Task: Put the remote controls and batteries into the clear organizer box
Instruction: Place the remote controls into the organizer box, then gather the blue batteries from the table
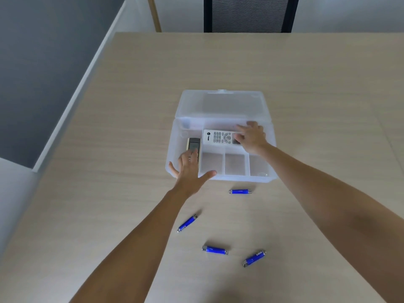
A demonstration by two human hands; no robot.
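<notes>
The clear organizer box [172,149] stands open mid-table, its lid [220,103] folded back. A white remote [218,137] lies across its long rear compartment. My right hand [251,136] rests on that remote's right end, fingers spread over it. A gold-grey remote [193,146] lies in the left compartment. My left hand [190,169] is spread flat over its near end, fingertips touching it. Several blue batteries lie on the table in front of the box: one [240,191] close to it, one [187,223] left, two nearer me [215,250] [254,258].
Three small front compartments [235,164] of the box hold nothing. A black mesh chair [249,14] stands beyond the table's far edge. The table's left edge [72,119] runs diagonally, with grey floor beyond it.
</notes>
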